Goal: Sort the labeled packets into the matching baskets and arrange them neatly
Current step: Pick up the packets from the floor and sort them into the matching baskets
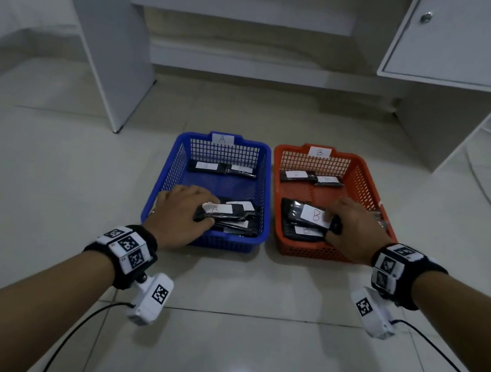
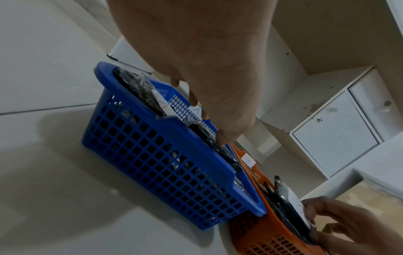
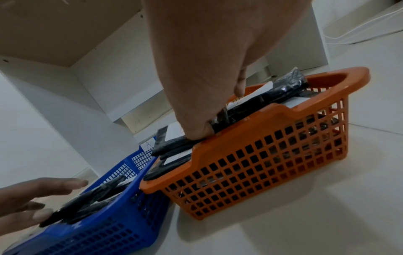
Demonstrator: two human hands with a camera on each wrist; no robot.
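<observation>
Packets fill both baskets: left hand (image 1: 181, 211) grips an A packet (image 1: 221, 212) in the blue basket (image 1: 178, 155); right hand (image 1: 357, 230) grips a B packet (image 1: 310, 217) in the orange basket (image 1: 366, 176).

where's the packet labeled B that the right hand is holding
In the head view it is right of centre, at the near end of the orange basket, on a packet stack, held by the right hand: the B packet.

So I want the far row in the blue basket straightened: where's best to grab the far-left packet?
Take the far-left packet by its long edges, coming straight down from above. It lies flat on the floor of the blue basket, the mesh walls block sideways reaches, and a neighbouring packet abuts its right end.
</observation>
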